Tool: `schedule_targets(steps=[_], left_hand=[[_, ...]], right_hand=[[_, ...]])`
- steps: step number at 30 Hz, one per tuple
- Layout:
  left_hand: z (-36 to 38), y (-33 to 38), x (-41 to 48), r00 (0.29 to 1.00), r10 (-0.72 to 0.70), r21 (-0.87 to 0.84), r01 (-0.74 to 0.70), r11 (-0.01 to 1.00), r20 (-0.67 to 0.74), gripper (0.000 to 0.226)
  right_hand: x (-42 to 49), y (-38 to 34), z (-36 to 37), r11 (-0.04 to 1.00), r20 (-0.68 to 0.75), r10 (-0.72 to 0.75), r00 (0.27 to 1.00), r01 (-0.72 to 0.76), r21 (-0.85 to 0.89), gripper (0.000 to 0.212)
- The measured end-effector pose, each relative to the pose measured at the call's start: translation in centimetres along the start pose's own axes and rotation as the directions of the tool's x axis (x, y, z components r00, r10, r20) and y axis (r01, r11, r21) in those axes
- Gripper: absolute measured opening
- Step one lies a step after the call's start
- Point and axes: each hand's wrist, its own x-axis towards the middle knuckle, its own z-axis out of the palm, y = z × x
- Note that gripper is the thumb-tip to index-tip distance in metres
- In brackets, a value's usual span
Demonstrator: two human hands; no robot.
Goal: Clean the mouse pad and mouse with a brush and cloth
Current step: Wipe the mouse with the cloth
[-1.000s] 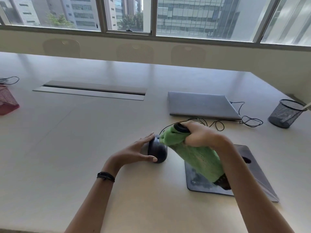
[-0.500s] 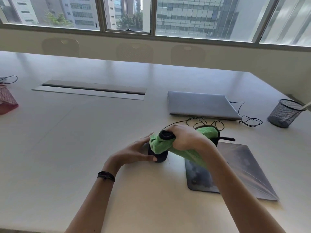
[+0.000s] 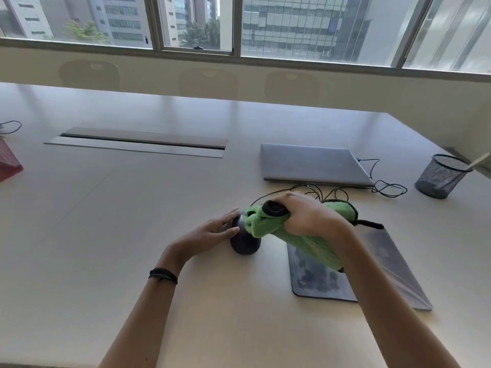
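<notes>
A black mouse (image 3: 245,244) sits on the pale table, left of a dark mouse pad (image 3: 318,282). My left hand (image 3: 210,236) presses its fingers against the mouse's left side and steadies it. My right hand (image 3: 308,216) is closed around a bunched green cloth (image 3: 305,244) with black trim. The front of the cloth lies against the top of the mouse, and its tail hangs down over the pad. The mouse's black cable (image 3: 313,187) runs back toward the laptop. I cannot make out a brush for certain.
A closed grey laptop (image 3: 310,163) lies behind my hands, with a looped cable (image 3: 388,188) to its right. A black mesh cup (image 3: 438,179) holding a pale stick (image 3: 479,160) stands far right. A cable slot (image 3: 140,142) is set in the table; a red item (image 3: 8,163) sits at the left edge.
My right hand slid the cloth left over the mouse, then back a little to the right. The cloth's tail swung up and hangs down again. My left hand stayed on the mouse.
</notes>
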Motion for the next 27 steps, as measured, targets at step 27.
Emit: schedule_targets(steps=[27], left_hand=[[0.6, 0.1, 0.2, 0.999, 0.030, 0.030, -0.029, 0.999, -0.016, 0.045]], right_hand=[[-3.0, -2.3, 2.2, 0.885, 0.224, -0.182, 0.957, 0.259, -0.387, 0.044]])
